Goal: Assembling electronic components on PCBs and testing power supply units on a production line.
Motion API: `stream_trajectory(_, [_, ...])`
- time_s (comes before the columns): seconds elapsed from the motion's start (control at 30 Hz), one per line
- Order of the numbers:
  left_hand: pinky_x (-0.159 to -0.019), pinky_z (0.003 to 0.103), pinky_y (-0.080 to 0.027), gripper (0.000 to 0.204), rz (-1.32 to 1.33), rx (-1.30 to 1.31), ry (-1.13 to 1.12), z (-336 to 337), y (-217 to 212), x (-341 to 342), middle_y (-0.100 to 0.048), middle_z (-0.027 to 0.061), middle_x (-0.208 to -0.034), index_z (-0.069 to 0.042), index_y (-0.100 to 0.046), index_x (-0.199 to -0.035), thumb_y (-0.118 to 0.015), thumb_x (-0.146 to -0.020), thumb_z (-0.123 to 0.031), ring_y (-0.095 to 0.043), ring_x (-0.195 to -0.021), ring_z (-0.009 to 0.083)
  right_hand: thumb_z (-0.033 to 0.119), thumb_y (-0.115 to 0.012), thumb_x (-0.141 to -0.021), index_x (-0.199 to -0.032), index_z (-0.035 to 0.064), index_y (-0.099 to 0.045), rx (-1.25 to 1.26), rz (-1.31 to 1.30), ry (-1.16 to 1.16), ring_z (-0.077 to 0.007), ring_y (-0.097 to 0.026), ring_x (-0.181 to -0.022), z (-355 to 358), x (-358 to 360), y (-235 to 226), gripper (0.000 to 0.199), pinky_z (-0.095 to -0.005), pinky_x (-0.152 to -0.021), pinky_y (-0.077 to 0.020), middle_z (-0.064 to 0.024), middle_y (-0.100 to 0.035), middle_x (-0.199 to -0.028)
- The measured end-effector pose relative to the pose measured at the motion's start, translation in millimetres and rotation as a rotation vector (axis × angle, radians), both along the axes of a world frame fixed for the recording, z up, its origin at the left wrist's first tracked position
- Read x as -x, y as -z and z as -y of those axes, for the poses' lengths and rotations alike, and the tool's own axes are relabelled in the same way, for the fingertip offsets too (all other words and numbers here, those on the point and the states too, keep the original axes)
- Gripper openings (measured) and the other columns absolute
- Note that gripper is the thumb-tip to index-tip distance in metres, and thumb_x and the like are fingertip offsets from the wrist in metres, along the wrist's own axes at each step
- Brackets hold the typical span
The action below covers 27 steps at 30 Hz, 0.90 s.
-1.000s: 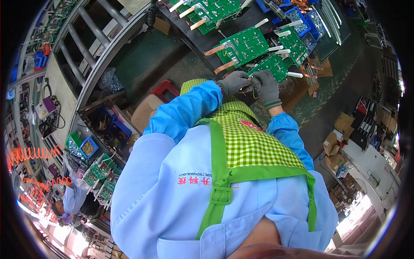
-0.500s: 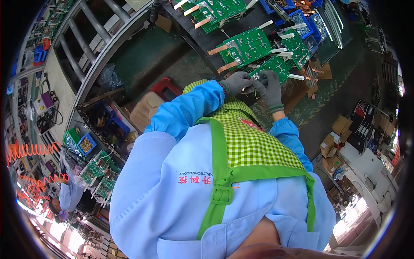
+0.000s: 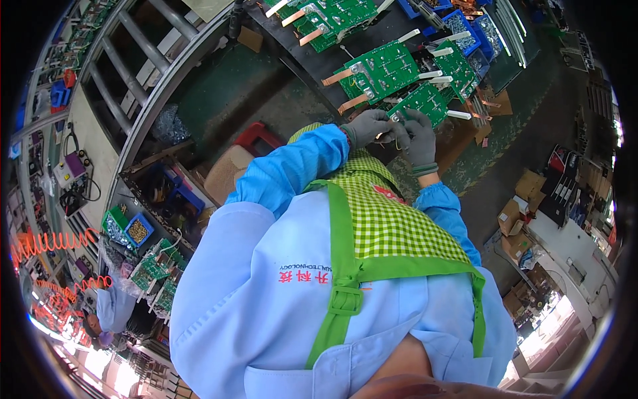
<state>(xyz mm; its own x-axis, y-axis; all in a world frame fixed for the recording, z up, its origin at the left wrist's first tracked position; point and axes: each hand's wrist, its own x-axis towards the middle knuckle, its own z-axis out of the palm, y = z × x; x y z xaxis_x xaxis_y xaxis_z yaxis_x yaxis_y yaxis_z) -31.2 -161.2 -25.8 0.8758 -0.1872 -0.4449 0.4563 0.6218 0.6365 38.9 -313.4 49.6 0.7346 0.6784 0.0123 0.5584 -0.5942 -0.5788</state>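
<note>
While both grey-gloved hands meet at the near edge of the dark surface (image 3: 312, 56), left hand (image 3: 367, 128) and right hand (image 3: 419, 138) each have the grip pinched on a small metal part (image 3: 395, 130), held just below the nearest green circuit board (image 3: 421, 101), apparently for fitting.

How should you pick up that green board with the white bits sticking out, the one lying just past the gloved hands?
Probably by its two long bare edges, pinched from above. The green circuit board lies flat on the dark bench, with white tabs on one end and copper strips on the other, and parts covering its face. The left hand is nearest.
</note>
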Motion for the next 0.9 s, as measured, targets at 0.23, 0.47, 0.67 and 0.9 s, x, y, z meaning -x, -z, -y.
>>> stream_trajectory(0.23, [-0.073,0.037,-0.053,0.034,-0.019,-0.496,-0.108,-9,29,43,-0.065,0.0125,-0.091,-0.005,-0.055,-0.117,-0.059,-0.091,-0.027,-0.064,-0.081,0.0259,0.017,-0.069,-0.082,-0.085,0.0035,-0.064,-0.092,0.011,0.09,-0.0306,-0.061,-0.095,16,28,-32,0.015,-0.0375,-0.077,-0.0505,-0.0141,-0.061,-0.107])
stream_trajectory(0.47, [-0.064,0.049,-0.051,0.069,0.423,-1.468,0.092,-7,46,9,-0.065,0.0202,-0.091,-0.012,-0.027,-0.147,-0.058,-0.087,-0.023,-0.063,-0.075,0.0389,0.012,-0.066,-0.082,-0.085,0.0052,-0.063,-0.067,-0.094,0.07,-0.0308,-0.062,-0.089,24,79,-37,0.009,-0.0379,-0.077,-0.0503,-0.013,-0.063,-0.099])
stream_trajectory(0.67, [-0.06,0.049,-0.05,0.043,0.438,-1.5,0.135,-5,51,2,-0.064,0.0196,-0.083,-0.009,-0.045,-0.126,-0.057,-0.087,-0.022,-0.063,-0.072,0.0381,0.013,-0.065,-0.081,-0.085,0.0043,-0.063,-0.061,-0.215,0.074,-0.0317,-0.061,-0.087,33,96,-30,0.009,-0.0388,-0.076,-0.0503,-0.0133,-0.062,-0.096])
stream_trajectory(0.9, [-0.067,0.05,-0.048,0.019,0.45,-1.264,0.235,-36,14,58,-0.062,0.0192,-0.083,-0.004,-0.053,-0.097,-0.055,-0.09,-0.021,-0.061,-0.077,0.0388,0.021,-0.06,-0.088,-0.092,0.0035,-0.065,0.056,-0.506,0.102,-0.0282,-0.062,-0.09,36,104,-14,0.019,-0.0369,-0.08,-0.0488,-0.013,-0.064,-0.094])
